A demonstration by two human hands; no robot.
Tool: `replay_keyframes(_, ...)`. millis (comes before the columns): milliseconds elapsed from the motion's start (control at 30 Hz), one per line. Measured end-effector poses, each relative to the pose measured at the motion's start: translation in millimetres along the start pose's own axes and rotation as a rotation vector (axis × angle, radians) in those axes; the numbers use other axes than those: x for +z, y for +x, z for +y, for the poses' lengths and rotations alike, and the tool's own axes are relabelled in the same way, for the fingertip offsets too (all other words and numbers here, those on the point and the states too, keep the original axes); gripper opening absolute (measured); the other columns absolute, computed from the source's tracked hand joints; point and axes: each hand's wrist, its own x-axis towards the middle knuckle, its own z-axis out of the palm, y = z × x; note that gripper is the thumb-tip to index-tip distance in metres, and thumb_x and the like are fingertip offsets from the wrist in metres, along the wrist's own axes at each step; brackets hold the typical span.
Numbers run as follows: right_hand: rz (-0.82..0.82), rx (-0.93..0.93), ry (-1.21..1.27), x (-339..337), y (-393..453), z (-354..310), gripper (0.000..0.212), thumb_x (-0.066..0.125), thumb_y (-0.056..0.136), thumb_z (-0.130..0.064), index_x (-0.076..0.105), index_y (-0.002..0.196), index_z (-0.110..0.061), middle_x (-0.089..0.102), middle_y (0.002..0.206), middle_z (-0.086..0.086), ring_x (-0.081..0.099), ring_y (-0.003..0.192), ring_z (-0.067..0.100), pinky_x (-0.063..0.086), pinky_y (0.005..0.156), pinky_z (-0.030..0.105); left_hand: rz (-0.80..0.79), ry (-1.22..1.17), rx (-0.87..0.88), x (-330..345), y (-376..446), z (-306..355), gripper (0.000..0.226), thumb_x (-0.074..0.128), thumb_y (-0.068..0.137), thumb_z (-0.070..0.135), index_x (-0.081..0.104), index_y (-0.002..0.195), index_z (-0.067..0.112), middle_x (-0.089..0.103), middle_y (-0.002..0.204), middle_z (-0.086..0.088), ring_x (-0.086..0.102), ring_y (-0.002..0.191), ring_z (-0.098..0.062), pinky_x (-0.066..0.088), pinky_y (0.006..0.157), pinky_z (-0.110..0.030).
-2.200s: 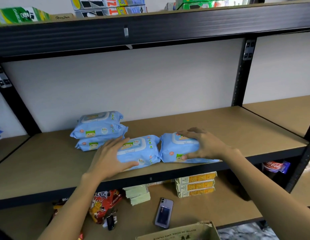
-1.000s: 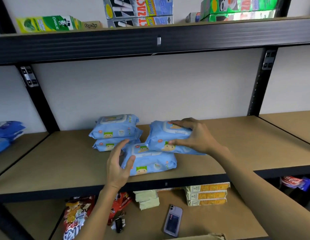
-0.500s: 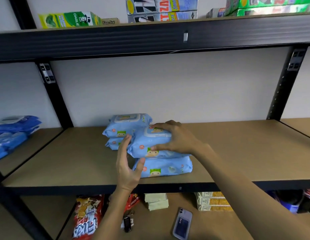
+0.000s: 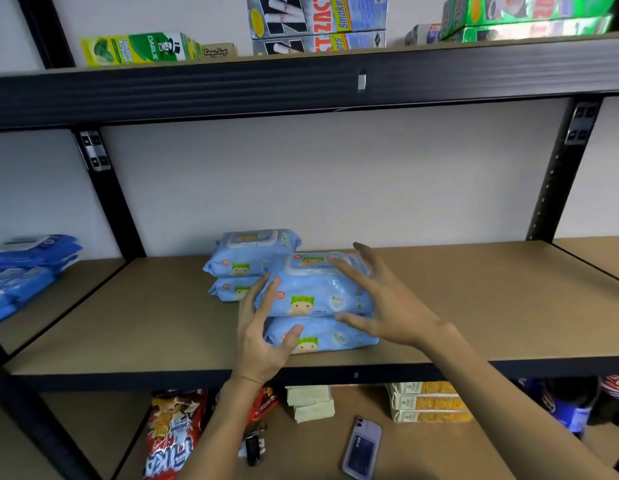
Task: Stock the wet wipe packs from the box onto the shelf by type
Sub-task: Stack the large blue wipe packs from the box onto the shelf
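Two light blue wet wipe packs are stacked near the front of the brown shelf (image 4: 474,306): the top pack (image 4: 315,289) lies on the bottom pack (image 4: 329,337). Behind them to the left stands a second stack of two like packs (image 4: 249,254). My left hand (image 4: 263,337) is at the front stack's left end, fingers spread, thumb against the bottom pack. My right hand (image 4: 384,303) hovers at the stack's right end with straight, spread fingers and grips nothing. The box is out of view.
Darker blue wipe packs (image 4: 24,268) lie on the neighbouring shelf at far left. Black uprights (image 4: 107,199) frame the bay. Cartons stand on the shelf above (image 4: 318,22). Below are snack bags (image 4: 173,434), a phone (image 4: 361,448) and yellow boxes (image 4: 425,401).
My right hand carried one pack left, set it on top of the other, and has now let go with fingers spread. The left hand stayed at the stack's left end.
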Motion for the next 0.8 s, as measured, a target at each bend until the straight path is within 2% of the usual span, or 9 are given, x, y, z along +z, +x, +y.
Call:
replay_keyframes(67,-0.031,0.002,-0.053,10,-12,3,0.09,0.069,0.085,-0.058,0.009,0.152,-0.059,-0.007,0.165,-0.004,0.004,0.154,0.015,0.036,0.113,0.033,-0.023,0.032,0.007,0,0,0,0.071,0.06,0.091,0.061,0.044,0.149,0.023,0.035,0.154,0.004,0.044,0.137,-0.034,0.039,0.113,-0.049)
replay_keyframes(167,-0.053,0.053,-0.043,18,-16,7,0.094,0.07,0.083,-0.059,0.004,0.149,-0.063,-0.017,0.164,-0.015,0.0,0.155,0.017,0.039,0.114,0.042,-0.056,0.087,0.01,0,-2,0,0.073,0.062,0.087,0.064,0.044,0.148,0.027,0.029,0.153,0.014,0.043,0.135,-0.032,0.038,0.113,-0.049)
replay_keyframes(267,-0.076,0.089,-0.012,18,-13,7,0.097,0.073,0.081,-0.059,0.002,0.147,-0.067,-0.021,0.163,-0.018,-0.002,0.155,0.02,0.042,0.111,0.047,-0.092,0.142,0.009,0,-4,-4,0.078,0.068,0.084,0.062,0.041,0.15,0.031,0.033,0.147,0.002,0.041,0.136,-0.03,0.038,0.114,-0.048)
replay_keyframes(333,-0.117,0.103,0.037,15,-13,6,0.098,0.075,0.08,-0.058,0.002,0.145,-0.07,-0.022,0.163,-0.018,0.01,0.154,0.019,0.043,0.108,0.036,-0.125,0.18,-0.004,-3,-5,-7,0.081,0.069,0.083,0.061,0.037,0.152,0.034,0.033,0.148,-0.005,0.034,0.142,-0.024,0.03,0.12,-0.036)
replay_keyframes(400,-0.143,0.108,0.085,13,-15,6,0.099,0.076,0.08,-0.056,0.003,0.144,-0.071,-0.022,0.164,-0.017,0.015,0.153,0.02,0.041,0.104,0.032,-0.164,0.203,0.008,-8,-7,-10,0.082,0.071,0.083,0.058,0.037,0.153,0.032,0.03,0.153,-0.004,0.028,0.146,-0.018,0.023,0.121,-0.025)
replay_keyframes(467,-0.126,0.103,0.124,15,-16,7,0.098,0.078,0.08,-0.051,0.006,0.144,-0.071,-0.022,0.164,-0.019,0.018,0.153,0.019,0.04,0.106,0.032,-0.199,0.185,-0.004,-11,-9,-10,0.084,0.076,0.081,0.052,0.038,0.153,0.031,0.025,0.156,0.002,0.027,0.148,-0.014,0.024,0.118,-0.017)
replay_keyframes(600,-0.059,0.094,0.169,23,-19,11,0.096,0.08,0.083,-0.041,0.011,0.143,-0.071,-0.018,0.163,-0.024,0.029,0.148,0.017,0.041,0.104,0.029,-0.202,0.14,-0.074,-13,-9,-2,0.088,0.084,0.076,0.039,0.038,0.152,0.04,0.023,0.158,0.011,0.028,0.144,0.003,0.028,0.105,-0.002)
replay_keyframes(700,-0.03,0.101,0.175,26,-23,15,0.094,0.078,0.085,-0.04,0.012,0.144,-0.07,-0.014,0.163,-0.027,0.037,0.143,0.018,0.044,0.099,0.026,-0.18,0.112,-0.094,-11,-8,3,0.09,0.086,0.075,0.034,0.038,0.15,0.046,0.026,0.157,0.009,0.036,0.14,0.0,0.033,0.103,-0.003)
replay_keyframes(800,-0.013,0.097,0.171,27,-25,19,0.092,0.076,0.087,-0.04,0.011,0.144,-0.07,-0.008,0.165,-0.023,0.042,0.139,0.019,0.041,0.093,0.022,-0.171,0.089,-0.107,-6,-8,6,0.087,0.086,0.076,0.033,0.041,0.15,0.04,0.026,0.157,0.008,0.047,0.138,-0.016,0.041,0.107,-0.016)
